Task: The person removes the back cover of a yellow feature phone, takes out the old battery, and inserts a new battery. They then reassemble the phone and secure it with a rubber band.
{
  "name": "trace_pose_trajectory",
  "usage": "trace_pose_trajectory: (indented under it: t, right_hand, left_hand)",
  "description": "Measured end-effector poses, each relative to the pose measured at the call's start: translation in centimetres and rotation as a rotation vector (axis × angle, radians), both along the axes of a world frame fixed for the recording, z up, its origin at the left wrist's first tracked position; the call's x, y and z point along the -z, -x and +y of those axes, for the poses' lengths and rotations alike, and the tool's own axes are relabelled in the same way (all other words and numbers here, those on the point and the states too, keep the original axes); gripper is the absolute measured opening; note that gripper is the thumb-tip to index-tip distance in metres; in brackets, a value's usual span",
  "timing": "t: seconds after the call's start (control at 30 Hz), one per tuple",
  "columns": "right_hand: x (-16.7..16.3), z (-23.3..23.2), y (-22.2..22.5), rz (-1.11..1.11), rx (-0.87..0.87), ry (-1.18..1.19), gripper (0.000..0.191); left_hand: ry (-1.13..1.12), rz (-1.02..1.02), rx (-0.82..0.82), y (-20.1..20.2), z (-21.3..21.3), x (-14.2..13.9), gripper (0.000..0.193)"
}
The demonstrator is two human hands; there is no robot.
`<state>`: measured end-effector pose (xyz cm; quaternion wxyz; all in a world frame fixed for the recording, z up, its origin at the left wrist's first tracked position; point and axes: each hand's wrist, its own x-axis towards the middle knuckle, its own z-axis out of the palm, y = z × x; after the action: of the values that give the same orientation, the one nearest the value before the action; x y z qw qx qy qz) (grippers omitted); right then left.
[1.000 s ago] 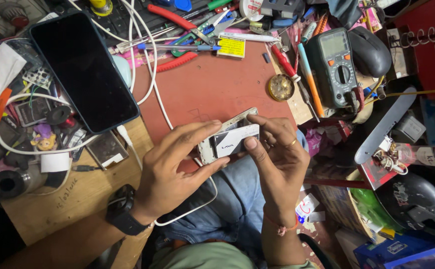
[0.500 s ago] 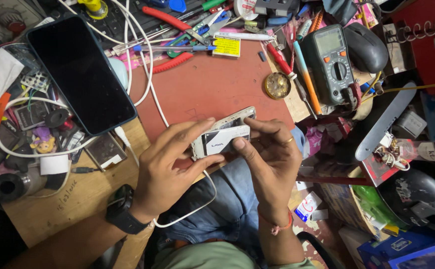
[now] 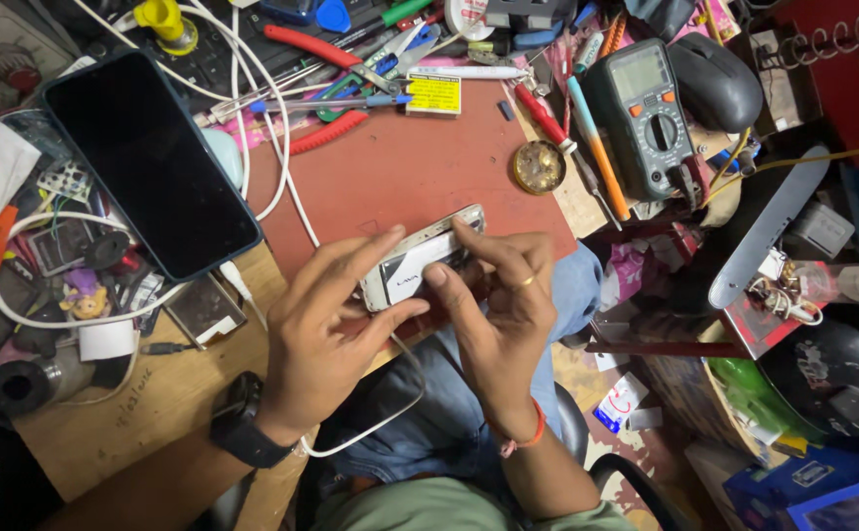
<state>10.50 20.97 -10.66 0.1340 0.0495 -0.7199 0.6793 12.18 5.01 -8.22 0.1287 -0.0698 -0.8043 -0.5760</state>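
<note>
Now the small phone (image 3: 418, 264) lies slanted above the mat's (image 3: 400, 177) near edge, pinched between both hands: left hand (image 3: 326, 329) grips its lower end, right hand (image 3: 498, 300) fingertips press its upper edge.

Head-worn view, steeply down, close

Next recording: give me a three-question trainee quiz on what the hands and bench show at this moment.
1. True or false: both hands grip the small white phone.
2. Which lies nearest the left hand? A) black smartphone B) multimeter C) computer mouse
3. Fill in: the round brass tin rests on the ___ mat.

Key: 1 true; the right hand pinches it too. 2 A. 3 red.
</note>
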Motion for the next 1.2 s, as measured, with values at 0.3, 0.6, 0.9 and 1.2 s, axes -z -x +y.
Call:
trace_pose_trajectory:
  t: [0.3,0.6,0.9,1.2]
  right_hand:
    - [0.5,1.2,1.4,0.026,0.039,-0.063,0.058]
    - [-0.1,4.1,2.4,-0.251,-0.304,0.233,0.036]
    - [0.1,5.7,3.6,-0.120,-0.452,0.116,0.035]
    - [0.5,5.0,3.1,-0.189,-0.384,0.044,0.031]
  left_hand:
    - [-0.481,-0.218,0.136,0.9,0.0,0.5,0.044]
    - [-0.308,-0.230,0.207,0.8,-0.5,0.5,0.040]
    - [-0.290,-0.214,0.297,0.8,-0.4,0.2,0.043]
    - [-0.281,-0.233,0.280,0.5,0.0,0.3,0.045]
